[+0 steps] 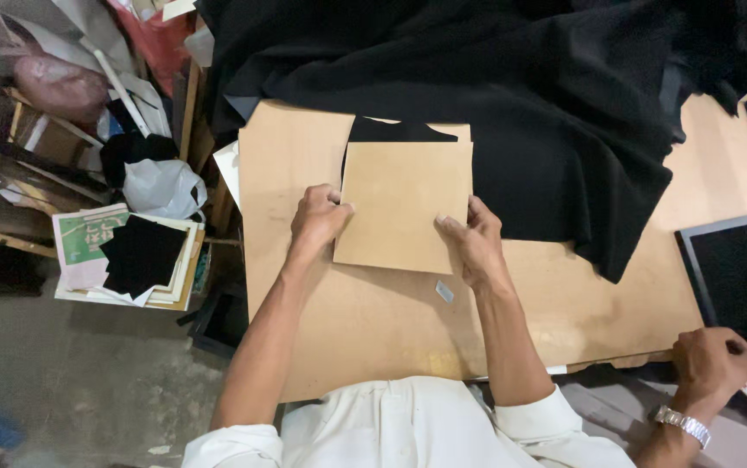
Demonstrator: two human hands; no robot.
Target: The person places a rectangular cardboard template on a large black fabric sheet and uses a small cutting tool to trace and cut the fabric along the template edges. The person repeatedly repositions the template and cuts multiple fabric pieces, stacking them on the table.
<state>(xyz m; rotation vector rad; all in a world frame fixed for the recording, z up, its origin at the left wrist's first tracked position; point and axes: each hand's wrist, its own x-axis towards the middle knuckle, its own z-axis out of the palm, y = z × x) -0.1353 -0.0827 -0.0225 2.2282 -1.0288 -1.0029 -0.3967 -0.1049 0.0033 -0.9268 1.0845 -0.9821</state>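
A: Position of the left hand [320, 218]?

B: Closed on the left edge of the small square tan board panel [404, 208], thumb on top, remaining fingers curled at or under the edge. Pinching that edge, not spread.

A: Position of the right hand [472, 243]?

B: Laid against the lower right edge of the same panel. Thumb and forefinger extended along the edge, other fingers folded. Pressing on or lightly gripping; underside contact hidden, cannot tell.

A: Location of the panel relative to the fingers?

B: Directly between both hands, touching each. Flat on the large tan board worktop [373, 334], slightly rotated, upper edge leaning right. Nearly square, so no marked long axis; side edges running away from the body. Neither hand nearer: both in contact, on opposite sides.

A: Beyond the panel?

B: Far edge overlapping a flat black fabric piece [391, 132], exposed only as a strip above the panel. Further back, a large loose heap of black cloth [512, 87], draped across the worktop to the right.

A: Other items?

B: Small pale scrap [444, 291] on the worktop just beside the right wrist. A second person's hand with a metal wristwatch [710, 364] at lower right, well apart, near a dark framed panel [737, 269].
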